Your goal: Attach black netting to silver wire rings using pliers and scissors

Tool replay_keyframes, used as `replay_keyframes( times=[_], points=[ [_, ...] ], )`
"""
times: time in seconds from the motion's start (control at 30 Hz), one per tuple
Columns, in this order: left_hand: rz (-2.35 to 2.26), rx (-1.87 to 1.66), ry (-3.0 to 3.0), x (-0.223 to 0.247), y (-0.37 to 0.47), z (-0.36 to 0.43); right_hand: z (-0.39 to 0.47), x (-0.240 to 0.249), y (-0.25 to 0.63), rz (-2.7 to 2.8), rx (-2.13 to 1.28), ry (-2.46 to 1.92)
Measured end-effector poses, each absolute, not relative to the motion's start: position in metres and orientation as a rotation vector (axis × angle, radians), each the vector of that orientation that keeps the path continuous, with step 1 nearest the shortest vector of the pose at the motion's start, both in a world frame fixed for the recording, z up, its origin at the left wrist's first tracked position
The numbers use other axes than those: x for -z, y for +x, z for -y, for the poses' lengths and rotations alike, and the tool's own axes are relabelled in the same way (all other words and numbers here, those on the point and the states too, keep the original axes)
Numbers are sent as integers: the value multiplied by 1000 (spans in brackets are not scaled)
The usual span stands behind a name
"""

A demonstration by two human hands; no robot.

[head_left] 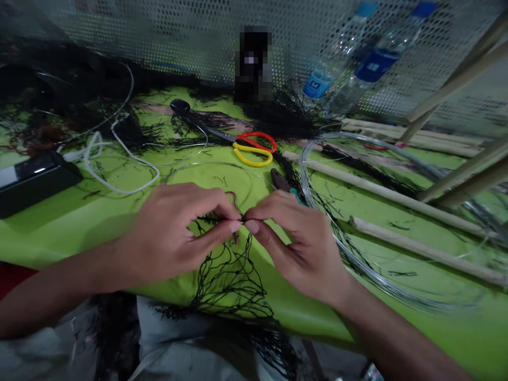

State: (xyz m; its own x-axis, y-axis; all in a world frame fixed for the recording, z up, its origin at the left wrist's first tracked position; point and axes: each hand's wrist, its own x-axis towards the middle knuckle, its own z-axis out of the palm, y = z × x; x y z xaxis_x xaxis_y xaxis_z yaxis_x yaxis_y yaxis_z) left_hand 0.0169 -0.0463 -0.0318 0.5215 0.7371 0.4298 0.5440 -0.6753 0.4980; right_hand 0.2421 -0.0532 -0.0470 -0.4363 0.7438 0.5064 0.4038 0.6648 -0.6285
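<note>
My left hand (174, 227) and my right hand (301, 243) meet over the front of the table, both closed in a pinch with thumbs and forefingertips almost touching. Between them they grip the edge of a black mesh net (232, 275), whose lower part hangs over the table's front edge. Fingertips hide the exact spot being pinched, and I cannot tell whether a wire runs through it. A dark red thread (231, 197) shows at the net beside my left fingers. Behind my hands a thin wire loop (210, 163) curves over the table.
Scissors (254, 149) with red and yellow handles and pliers (281, 181) lie beyond my hands. A wire coil (307, 169) and wooden sticks (420, 248) spread rightward. A black box (43, 182) with a white cable sits left. Two bottles (317, 79) (377, 66) stand behind, on the green tabletop (166, 286).
</note>
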Motion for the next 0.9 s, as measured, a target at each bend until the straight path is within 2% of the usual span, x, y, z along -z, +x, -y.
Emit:
replay_keyframes(
  times=[0.1,0.27,0.33,0.43,0.57,0.67,0.83,0.9],
  points=[
    [-1140,-829,2307,29,15,43,42,31,264,2133,-204,-1057],
    [-1125,-743,2194,29,16,41,41,37,292,2361,172,-1894],
    [-1137,-739,2126,29,16,41,47,49,292,2404,279,-2101],
    [-1148,-783,2066,30,15,41,53,63,284,2468,322,-2185],
    [-1136,-828,2115,29,12,42,48,68,279,2497,258,-2085],
    [-1135,-834,2188,28,12,42,37,61,286,2341,-7,-2085],
    [-1073,-866,2177,31,11,42,30,50,307,1640,-1102,-1753],
    [-1070,-881,2192,32,11,41,34,49,311,1352,-1324,-1515]
  ],
)
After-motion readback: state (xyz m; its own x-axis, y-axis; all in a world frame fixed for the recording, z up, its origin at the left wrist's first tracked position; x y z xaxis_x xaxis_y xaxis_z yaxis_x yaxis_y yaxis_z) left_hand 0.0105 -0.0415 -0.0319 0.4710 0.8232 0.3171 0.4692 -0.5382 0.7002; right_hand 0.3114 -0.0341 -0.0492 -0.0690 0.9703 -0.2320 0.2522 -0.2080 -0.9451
